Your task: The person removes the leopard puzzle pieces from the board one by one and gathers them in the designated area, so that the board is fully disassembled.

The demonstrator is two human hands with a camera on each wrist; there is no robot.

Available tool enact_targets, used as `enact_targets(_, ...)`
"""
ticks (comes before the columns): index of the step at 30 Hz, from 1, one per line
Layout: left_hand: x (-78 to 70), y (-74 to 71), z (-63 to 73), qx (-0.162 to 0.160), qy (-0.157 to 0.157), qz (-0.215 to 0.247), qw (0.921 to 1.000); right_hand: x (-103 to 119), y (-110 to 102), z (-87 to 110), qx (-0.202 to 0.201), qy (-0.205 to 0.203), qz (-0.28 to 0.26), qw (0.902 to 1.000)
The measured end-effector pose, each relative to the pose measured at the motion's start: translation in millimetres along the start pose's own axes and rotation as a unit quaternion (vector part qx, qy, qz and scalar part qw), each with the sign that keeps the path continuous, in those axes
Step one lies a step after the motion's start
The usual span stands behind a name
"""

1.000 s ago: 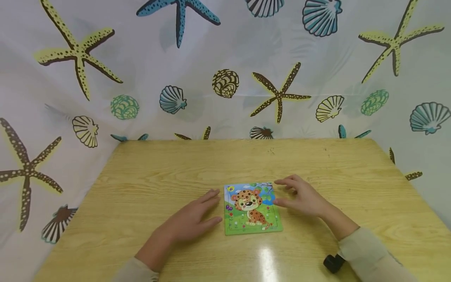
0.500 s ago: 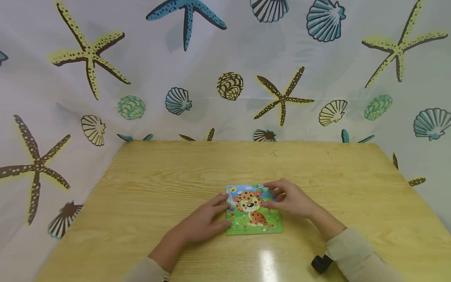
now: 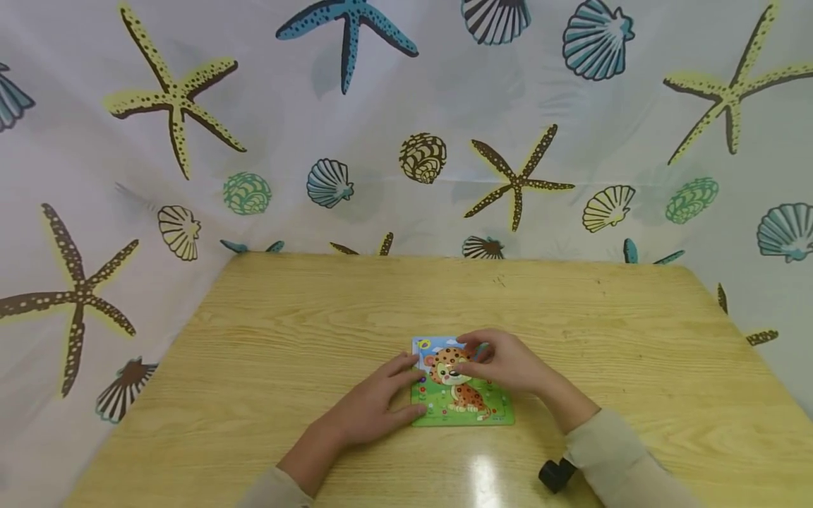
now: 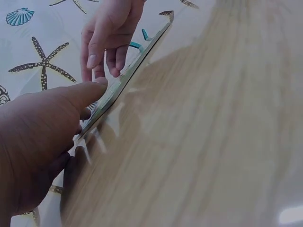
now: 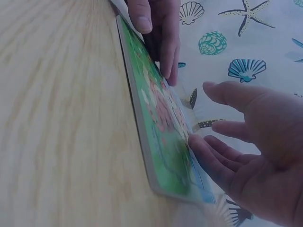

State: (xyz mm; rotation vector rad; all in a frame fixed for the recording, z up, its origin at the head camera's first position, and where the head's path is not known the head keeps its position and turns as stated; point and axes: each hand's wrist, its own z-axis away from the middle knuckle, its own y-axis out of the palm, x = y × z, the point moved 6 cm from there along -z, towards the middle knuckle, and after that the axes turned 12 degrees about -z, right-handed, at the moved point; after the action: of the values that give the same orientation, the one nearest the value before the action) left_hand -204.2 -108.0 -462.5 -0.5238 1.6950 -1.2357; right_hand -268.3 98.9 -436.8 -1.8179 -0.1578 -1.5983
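Observation:
A flat square picture puzzle (image 3: pixel 466 409) lies on the wooden table, showing a spotted leopard cub on green grass under blue sky. My left hand (image 3: pixel 371 403) rests at its left edge, thumb and fingers spread and loosely extended. Over the upper right part of the board is my right hand (image 3: pixel 508 363), which covers that corner. In the right wrist view the right hand (image 5: pixel 265 146) has relaxed fingers, one fingertip close to or touching the picture. Seen edge-on in the left wrist view, the puzzle (image 4: pixel 124 80) is thin, and the left thumb lies at its near rim.
The wooden table (image 3: pixel 305 296) reaches back to a white cloth (image 3: pixel 381 92) printed with starfish and shells, which also hangs at both sides. A small black object (image 3: pixel 555 475) sits beside the right sleeve (image 3: pixel 610 451). Light glares on the table's front.
My right hand has moved left, from beside the puzzle to above its upper right part. The left hand has come in to its left edge. The view has shifted slightly.

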Motion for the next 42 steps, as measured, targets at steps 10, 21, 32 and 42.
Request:
enact_targets(10, 0.3, 1.5, 1.5, -0.024, -0.003, -0.014, 0.9996, -0.6, 17.7, -18.7, 0.007, 0.017, 0.005, 0.9998)
enact_targets(21, 1.1, 5.8, -0.4, -0.026, 0.006, 0.009, 0.9996, -4.3, 24.7, -26.6, -0.022, 0.022, 0.075, 0.9967)
enact_targets(32, 3.2, 6.2, -1.5, -0.031, 0.015, 0.005, 0.9994, 6.0, 27.1, -32.7, -0.007, 0.012, 0.145, 0.9894)
enact_targets(42, 7.1, 6.9, -0.4, -0.028, 0.012, 0.015, 0.9994, 1.9, 30.9, -35.3, 0.002, 0.045, 0.144, 0.9885)
